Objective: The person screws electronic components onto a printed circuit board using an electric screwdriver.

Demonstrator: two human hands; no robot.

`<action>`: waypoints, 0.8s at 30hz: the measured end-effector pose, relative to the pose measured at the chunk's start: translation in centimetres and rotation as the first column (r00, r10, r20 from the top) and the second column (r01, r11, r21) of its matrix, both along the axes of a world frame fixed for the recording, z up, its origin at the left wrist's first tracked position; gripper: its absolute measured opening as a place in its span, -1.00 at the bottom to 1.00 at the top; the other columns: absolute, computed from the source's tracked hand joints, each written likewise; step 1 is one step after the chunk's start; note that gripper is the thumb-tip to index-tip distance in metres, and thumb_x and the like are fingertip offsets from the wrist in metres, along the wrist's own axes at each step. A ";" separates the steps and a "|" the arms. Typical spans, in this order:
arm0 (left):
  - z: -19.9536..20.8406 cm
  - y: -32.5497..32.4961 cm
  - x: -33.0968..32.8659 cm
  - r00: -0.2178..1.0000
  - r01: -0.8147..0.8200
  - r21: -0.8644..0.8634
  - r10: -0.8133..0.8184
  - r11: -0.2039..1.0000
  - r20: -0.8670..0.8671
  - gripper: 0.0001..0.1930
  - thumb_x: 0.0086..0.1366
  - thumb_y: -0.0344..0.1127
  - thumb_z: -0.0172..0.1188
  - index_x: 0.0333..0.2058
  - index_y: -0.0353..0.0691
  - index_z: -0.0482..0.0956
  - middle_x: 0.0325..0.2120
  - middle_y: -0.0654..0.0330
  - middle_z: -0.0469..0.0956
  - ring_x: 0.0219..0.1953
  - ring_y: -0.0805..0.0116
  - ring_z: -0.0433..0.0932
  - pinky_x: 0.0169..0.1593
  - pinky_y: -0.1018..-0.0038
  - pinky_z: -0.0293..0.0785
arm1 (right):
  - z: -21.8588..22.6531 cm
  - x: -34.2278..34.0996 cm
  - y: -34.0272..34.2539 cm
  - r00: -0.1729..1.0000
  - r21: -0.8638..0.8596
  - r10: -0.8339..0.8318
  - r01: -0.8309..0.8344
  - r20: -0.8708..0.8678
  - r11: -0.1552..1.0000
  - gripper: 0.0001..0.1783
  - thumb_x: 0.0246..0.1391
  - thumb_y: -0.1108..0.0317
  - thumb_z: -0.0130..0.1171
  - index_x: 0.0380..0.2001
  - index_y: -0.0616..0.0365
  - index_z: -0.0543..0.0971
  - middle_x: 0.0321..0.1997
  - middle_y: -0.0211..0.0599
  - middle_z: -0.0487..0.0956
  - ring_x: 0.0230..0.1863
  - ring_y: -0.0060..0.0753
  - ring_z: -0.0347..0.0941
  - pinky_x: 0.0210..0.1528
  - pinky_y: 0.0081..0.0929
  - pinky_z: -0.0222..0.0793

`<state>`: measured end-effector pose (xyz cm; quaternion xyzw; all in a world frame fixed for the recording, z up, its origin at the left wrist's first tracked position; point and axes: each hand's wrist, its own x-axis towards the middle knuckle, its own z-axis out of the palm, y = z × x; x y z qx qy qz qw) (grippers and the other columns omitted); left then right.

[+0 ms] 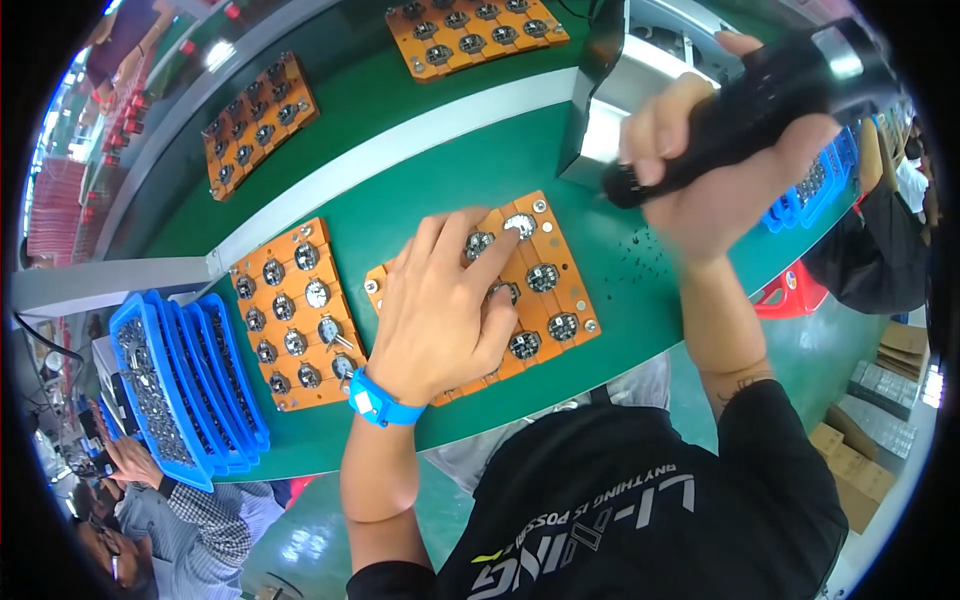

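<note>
Hands apart. Left hand [440, 300] is lying over the orange rectangular fixture plate w/ round dark modules [550, 250]; right hand [715, 190] is gripping the black cylindrical handheld tool w/ silver band [765, 110], raised right of the plate. Room: plate's near side is sitting close to the edge of the green tabletop [400, 195]; bare green is showing betw plate and pale metal rail [420, 140], and on the R, where small dark bits [637, 255] are lying. Second orange plate [300, 318] is sitting just L.

Pose: L palm is facing down, fingers spreading, index reaching a pale round module [520, 225]; R fingers are wrapping the tool, slightly blurred.

Orientation: tool's long axis is running upper R to lower L, narrow end pointing plateward; can't tell exact tip. Plate's longer side is running L-R, R end angling away.

Further out: stacked blue plastic trays [165, 400] are standing far L; two more orange plates [478, 35] are resting behind the rail.
</note>
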<state>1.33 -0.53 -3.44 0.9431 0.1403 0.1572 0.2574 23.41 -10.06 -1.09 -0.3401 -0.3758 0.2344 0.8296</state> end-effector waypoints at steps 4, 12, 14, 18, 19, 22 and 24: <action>-0.2 -0.1 -0.1 1.000 -0.013 0.037 0.013 0.999 -0.002 -0.50 0.03 -0.38 0.15 0.00 -0.32 0.65 0.04 -0.07 0.52 -0.06 -0.04 0.51 -0.05 0.14 0.51 | -1.7 -3.2 1.9 0.999 -0.003 -0.054 0.054 -0.001 0.999 0.15 0.00 -0.82 -0.37 0.26 -0.03 0.24 -0.64 -0.33 0.39 -0.72 -0.39 0.28 -0.51 -0.41 0.28; -0.3 -0.2 0.0 1.000 -0.004 0.042 0.003 0.999 0.006 -0.53 0.04 -0.34 0.16 -0.02 -0.31 0.65 0.05 -0.09 0.52 -0.01 -0.05 0.50 0.04 0.10 0.49 | -1.4 -4.5 2.2 0.973 -0.233 -0.156 0.194 0.173 0.953 0.15 -0.01 -0.81 -0.35 0.28 -0.04 0.21 -0.62 -0.31 0.43 -0.70 -0.39 0.30 -0.50 -0.41 0.31; -0.3 -0.4 0.1 1.000 0.004 0.008 -0.004 1.000 -0.003 -0.56 0.06 -0.33 0.17 -0.04 -0.30 0.65 0.05 -0.12 0.51 0.04 -0.08 0.48 0.12 0.06 0.47 | -0.6 -3.6 1.7 0.965 -0.246 -0.171 0.218 0.200 0.944 0.16 0.00 -0.81 -0.36 0.30 -0.03 0.22 -0.61 -0.31 0.43 -0.70 -0.39 0.30 -0.50 -0.41 0.31; 0.1 -0.5 -0.1 0.999 -0.021 0.024 0.022 0.999 -0.030 -0.55 0.05 -0.34 0.18 -0.03 -0.31 0.63 0.08 -0.13 0.50 0.07 -0.08 0.46 0.12 0.05 0.47 | 4.4 -0.3 -1.2 0.916 -0.171 -0.295 0.347 0.271 0.922 0.22 0.06 -0.78 -0.39 0.35 0.10 0.27 -0.62 -0.31 0.41 -0.70 -0.39 0.28 -0.51 -0.38 0.29; 0.2 -0.6 0.0 0.999 -0.022 0.049 0.023 0.999 -0.027 -0.54 0.05 -0.36 0.17 -0.02 -0.33 0.64 0.09 -0.12 0.50 0.06 -0.07 0.49 0.07 0.08 0.48 | 5.4 0.5 -1.5 0.805 -0.102 -0.411 0.495 0.428 0.863 0.21 0.06 -0.79 -0.43 0.31 0.11 0.30 -0.62 -0.31 0.41 -0.71 -0.39 0.26 -0.52 -0.39 0.29; 0.5 -0.6 0.5 1.000 0.004 0.069 -0.003 0.998 -0.016 -0.53 0.05 -0.39 0.16 -0.01 -0.35 0.64 0.11 -0.12 0.51 0.06 -0.09 0.51 0.05 0.09 0.49 | 3.5 4.2 -2.6 0.919 0.085 -0.247 0.232 0.309 0.969 0.19 0.05 -0.79 -0.45 0.28 0.09 0.26 -0.62 -0.31 0.41 -0.71 -0.38 0.29 -0.51 -0.41 0.30; 0.0 -0.5 0.5 1.000 -0.003 0.077 0.005 0.997 -0.025 -0.52 0.05 -0.40 0.16 0.00 -0.36 0.64 0.10 -0.13 0.51 0.06 -0.10 0.50 0.07 0.08 0.49 | 3.5 0.9 1.6 0.766 0.712 0.636 -0.393 -0.096 0.581 -0.14 0.30 -0.57 -0.34 0.06 0.07 0.31 -0.79 -0.32 0.29 -0.85 -0.42 0.17 -0.74 -0.50 0.20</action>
